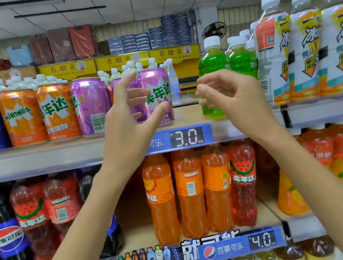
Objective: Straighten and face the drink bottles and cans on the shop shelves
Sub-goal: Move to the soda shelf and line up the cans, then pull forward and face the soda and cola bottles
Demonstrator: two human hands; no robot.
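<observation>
At centre frame the left hand (128,116) is spread open in front of a purple can (157,96) near the top shelf's front edge (36,161), gripping nothing. The right hand (231,97), fingers loosely curled and empty, hovers before a green bottle (213,73). Bare shelf shows between can and bottle.

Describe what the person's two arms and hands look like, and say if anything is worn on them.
Both forearms are bare up to the bottom edge of the picture: no sleeves show. The left hand and the right hand wear no gloves, and no rings, watch or bracelet can be seen. The fingernails look short and unpainted, though motion blur softens them.
</observation>
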